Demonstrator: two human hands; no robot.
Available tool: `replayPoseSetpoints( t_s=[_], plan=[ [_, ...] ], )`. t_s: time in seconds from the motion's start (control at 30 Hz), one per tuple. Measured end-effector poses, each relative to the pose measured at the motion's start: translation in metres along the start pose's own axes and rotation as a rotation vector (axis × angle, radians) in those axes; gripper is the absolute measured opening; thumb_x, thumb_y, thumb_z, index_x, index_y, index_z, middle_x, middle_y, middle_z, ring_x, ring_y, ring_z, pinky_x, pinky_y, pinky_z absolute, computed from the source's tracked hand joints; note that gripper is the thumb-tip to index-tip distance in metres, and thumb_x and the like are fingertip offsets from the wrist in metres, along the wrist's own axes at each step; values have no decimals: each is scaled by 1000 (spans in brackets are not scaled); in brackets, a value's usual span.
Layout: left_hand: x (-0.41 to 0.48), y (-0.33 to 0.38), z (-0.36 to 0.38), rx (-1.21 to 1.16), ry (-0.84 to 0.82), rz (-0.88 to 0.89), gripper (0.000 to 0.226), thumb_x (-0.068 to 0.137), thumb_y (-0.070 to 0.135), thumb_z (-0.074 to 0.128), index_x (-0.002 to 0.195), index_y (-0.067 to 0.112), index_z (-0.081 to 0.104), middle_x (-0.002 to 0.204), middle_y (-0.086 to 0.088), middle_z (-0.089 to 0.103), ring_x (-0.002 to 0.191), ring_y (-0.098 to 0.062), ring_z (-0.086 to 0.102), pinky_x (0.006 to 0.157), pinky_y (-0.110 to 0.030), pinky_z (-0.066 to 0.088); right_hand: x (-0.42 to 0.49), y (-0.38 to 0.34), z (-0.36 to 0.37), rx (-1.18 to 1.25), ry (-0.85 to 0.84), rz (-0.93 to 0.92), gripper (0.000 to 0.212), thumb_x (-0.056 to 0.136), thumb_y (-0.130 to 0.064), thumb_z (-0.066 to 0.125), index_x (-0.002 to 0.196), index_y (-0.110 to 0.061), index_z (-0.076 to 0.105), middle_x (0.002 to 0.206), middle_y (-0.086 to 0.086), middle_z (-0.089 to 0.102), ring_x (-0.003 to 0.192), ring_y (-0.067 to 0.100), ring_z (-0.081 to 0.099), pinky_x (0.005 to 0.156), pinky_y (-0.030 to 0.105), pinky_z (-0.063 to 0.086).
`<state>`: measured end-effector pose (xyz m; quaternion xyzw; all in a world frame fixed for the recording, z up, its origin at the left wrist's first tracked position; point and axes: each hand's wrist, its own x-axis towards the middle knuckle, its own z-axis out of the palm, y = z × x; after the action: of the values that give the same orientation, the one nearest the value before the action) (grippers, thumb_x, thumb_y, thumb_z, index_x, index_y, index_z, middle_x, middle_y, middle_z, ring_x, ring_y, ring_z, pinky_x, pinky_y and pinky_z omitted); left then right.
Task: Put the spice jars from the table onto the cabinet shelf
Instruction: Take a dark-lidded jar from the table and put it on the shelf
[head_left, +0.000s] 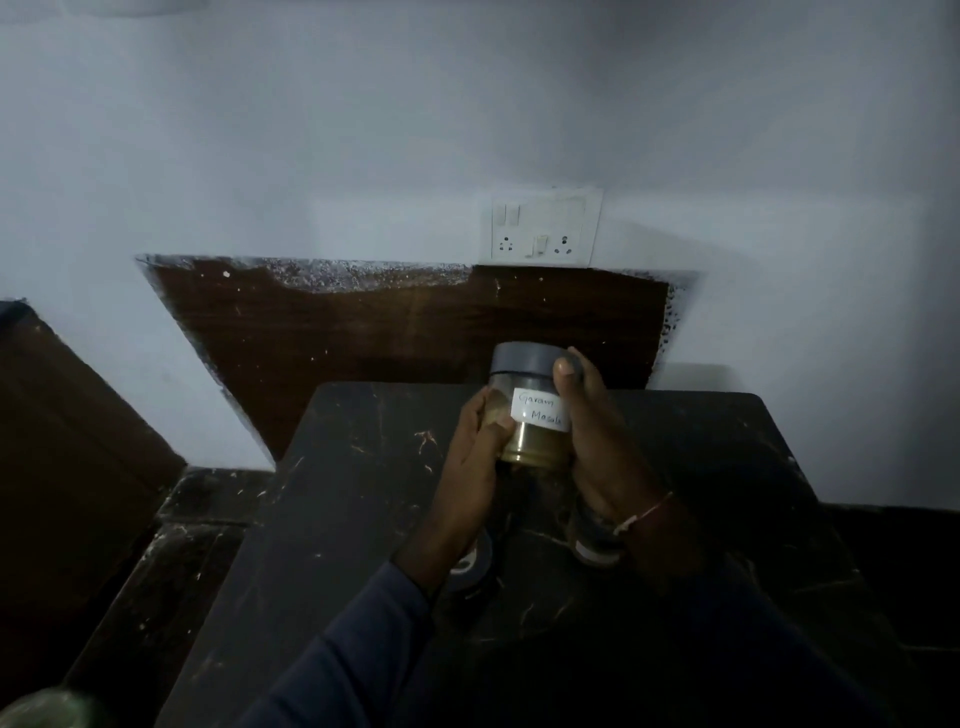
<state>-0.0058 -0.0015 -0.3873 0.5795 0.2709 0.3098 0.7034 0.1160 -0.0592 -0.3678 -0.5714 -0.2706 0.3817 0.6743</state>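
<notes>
You held the grey-lidded Garam Masala jar (535, 410) over the table (337, 493), with brownish powder (540, 448) inside. Your left hand (475, 452) and right hand (602, 447) had fingers curled round its sides.

jar (535, 447): clear, smooth
lid (522, 359): grey plastic, matt
label (540, 410): white paper
table (353, 499): dark veined stone, slight sheen
panel (337, 338): dark wood grain

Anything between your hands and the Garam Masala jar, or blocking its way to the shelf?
Nothing between them: the left hand and right hand already grip the clear, grey-lidded glass jar over the dark marble table. The cabinet shelf is out of view, so that path cannot be judged.
</notes>
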Motion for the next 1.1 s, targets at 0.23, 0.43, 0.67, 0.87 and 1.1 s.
replayPoseSetpoints(
  t_s=[0.23,0.43,0.67,0.87,1.1],
  plan=[
    [43,135,25,391,-293,341,67,81,38,69,135,38,29,124,18,59,112,3,59,87,-13,49,21,-151,-1,-11,-41,-302,64,80,-53,54,139,-32,42,124,0,63,109,18,65,89,39,56],
    [66,276,69,555,-285,753,76,71,44,74,132,35,31,112,26,64,101,10,62,84,-11,52,14,-314,1,-218,-141,-693,60,77,-43,64,132,-26,46,117,8,67,99,22,70,77,35,57],
    [150,398,112,946,-86,1101,55,82,49,67,127,22,50,117,5,66,103,-7,62,85,-21,51,77,-434,-2,-369,106,-1008,43,93,-32,62,126,-18,40,110,14,66,88,18,70,69,29,57],
    [219,396,122,1453,-154,597,66,89,67,36,132,20,51,137,-10,54,122,-26,52,102,-40,42,150,-429,-24,-642,251,-880,41,91,-41,60,123,-26,39,115,7,59,94,22,65,78,35,57],
    [208,413,136,1431,-318,309,67,95,62,29,150,25,23,159,0,21,145,-20,21,113,-32,16,211,-469,-35,-993,341,-608,29,95,-36,56,114,-17,46,116,9,61,100,25,59,79,34,46]
  ],
)
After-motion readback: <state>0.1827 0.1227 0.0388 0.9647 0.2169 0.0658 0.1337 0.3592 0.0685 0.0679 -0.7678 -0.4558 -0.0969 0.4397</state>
